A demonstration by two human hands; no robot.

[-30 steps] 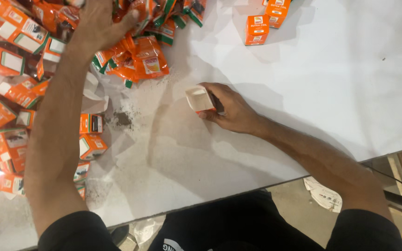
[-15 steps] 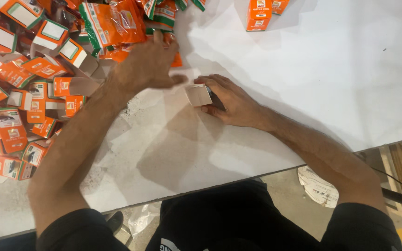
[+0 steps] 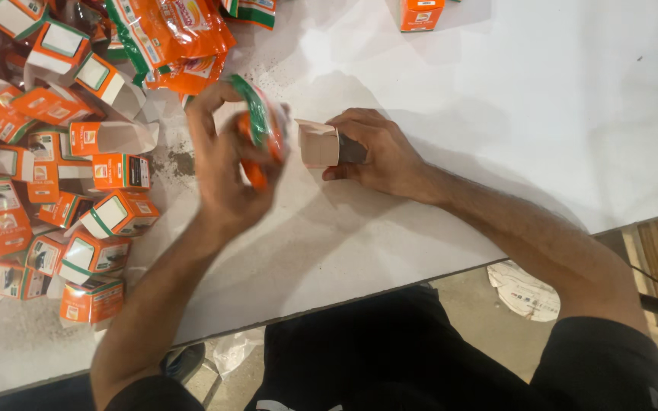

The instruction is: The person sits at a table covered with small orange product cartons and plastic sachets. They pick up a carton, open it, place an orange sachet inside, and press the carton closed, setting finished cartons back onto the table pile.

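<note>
Two hands work close together over a white tabletop (image 3: 496, 114). The left hand (image 3: 226, 164) is curled around a small orange and green packet (image 3: 262, 125), fingers wrapped over it and thumb along its near side, so the packet is gripped and lifted slightly off the surface; motion blur softens its outline. Just to the right of it, the right hand (image 3: 378, 152) rests on the tabletop and clasps a small open carton (image 3: 318, 143), whose pale inner flap and mouth face the left hand. The packet and the carton's mouth sit just beside each other, almost touching, though I cannot tell whether they meet.

Beyond the left hand, farther from the person, lies a heap of orange packets (image 3: 173, 38) of the same kind. To the left of the left hand, a scatter of small orange cartons (image 3: 55, 175) covers the tabletop, some upright, some on their sides, several with flaps open. Far beyond the right hand, near the tabletop's far edge, stands one closed orange carton (image 3: 420, 14). Dark specks and a smudge (image 3: 180, 161) mark the surface between the left hand and the scattered cartons.
</note>
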